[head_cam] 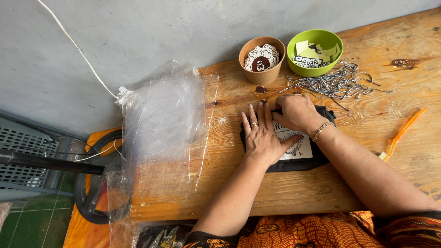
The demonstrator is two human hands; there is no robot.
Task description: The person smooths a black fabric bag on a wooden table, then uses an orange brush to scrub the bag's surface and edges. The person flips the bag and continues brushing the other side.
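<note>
A folded black garment [298, 161] with a white printed panel lies flat on the wooden table [294, 193]. My left hand [262, 135], wearing a ring, presses flat on the garment's left part with fingers spread. My right hand [296, 112], with a beaded bracelet at the wrist, rests on the garment's upper edge with fingers curled down on the cloth. The two hands touch each other over the fabric.
A brown bowl [262, 59] of round printed tags and a green bowl [314, 51] of paper labels stand at the table's back. Black-and-white strings [337, 82] lie heaped beside them. Clear plastic bags [161, 133] cover the table's left end. An orange brush [403, 133] lies at right.
</note>
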